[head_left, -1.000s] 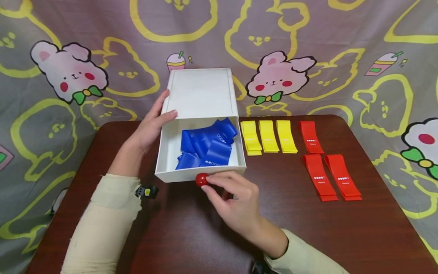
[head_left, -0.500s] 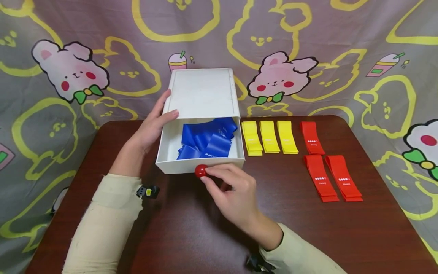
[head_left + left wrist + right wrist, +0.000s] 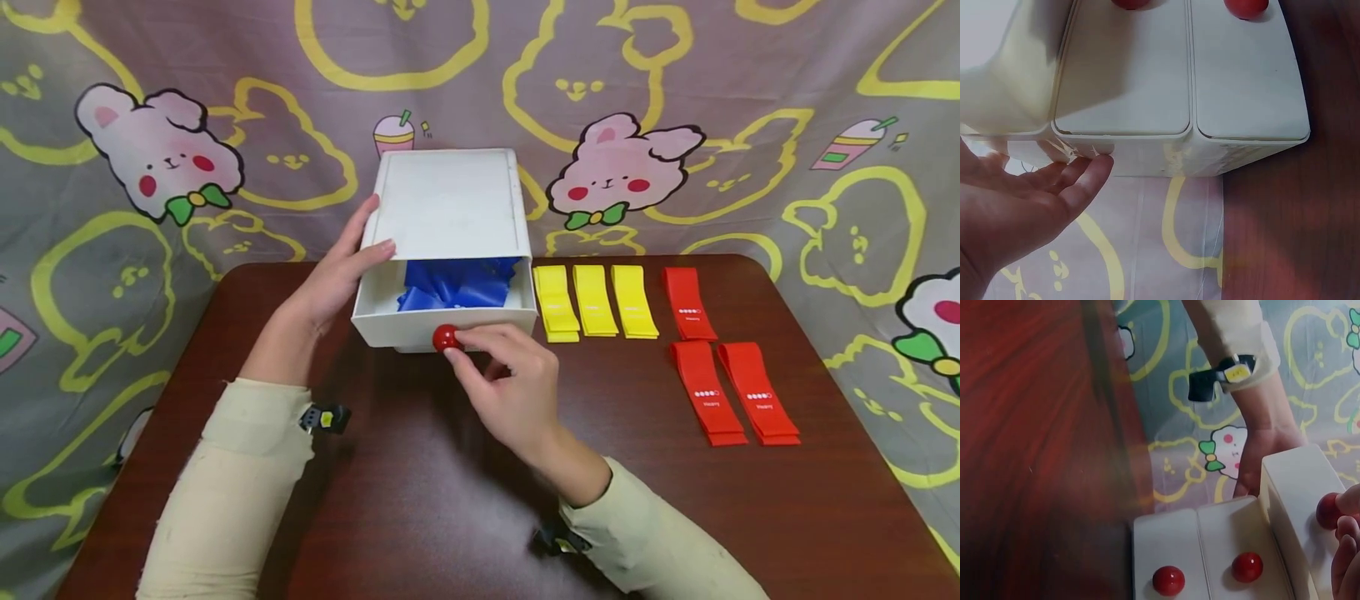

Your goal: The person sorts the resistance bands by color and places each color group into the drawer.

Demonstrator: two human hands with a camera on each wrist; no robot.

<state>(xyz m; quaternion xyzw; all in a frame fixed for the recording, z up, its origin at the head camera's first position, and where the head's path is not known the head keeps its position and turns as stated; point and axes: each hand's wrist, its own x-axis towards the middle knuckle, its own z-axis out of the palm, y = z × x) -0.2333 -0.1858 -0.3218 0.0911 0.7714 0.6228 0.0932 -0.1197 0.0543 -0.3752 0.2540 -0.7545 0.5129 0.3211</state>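
Observation:
A white drawer cabinet [image 3: 450, 204] stands at the back of the table in the head view. Its top drawer [image 3: 408, 328] is partly out, with blue bands [image 3: 457, 285] lying inside. My right hand [image 3: 517, 387] pinches the drawer's red round knob [image 3: 445, 337] between thumb and fingers. Against the cabinet's left side rests my left hand [image 3: 330, 275], fingers extended along the wall and thumb at the top front edge. The left wrist view shows the fingertips [image 3: 1102, 164] touching that side wall. Two lower drawers [image 3: 1169, 540], each with a red knob, are flush in the right wrist view.
Right of the cabinet, three folded yellow bands [image 3: 595, 302] lie in a row on the dark brown table [image 3: 420, 500]. Three folded red bands [image 3: 708, 392] marked "Heavy" lie farther right. A patterned curtain [image 3: 457, 75] hangs behind the table.
My right hand has pushed the top drawer inward, away from me, so less of the blue bands shows. The left hand keeps its place on the cabinet.

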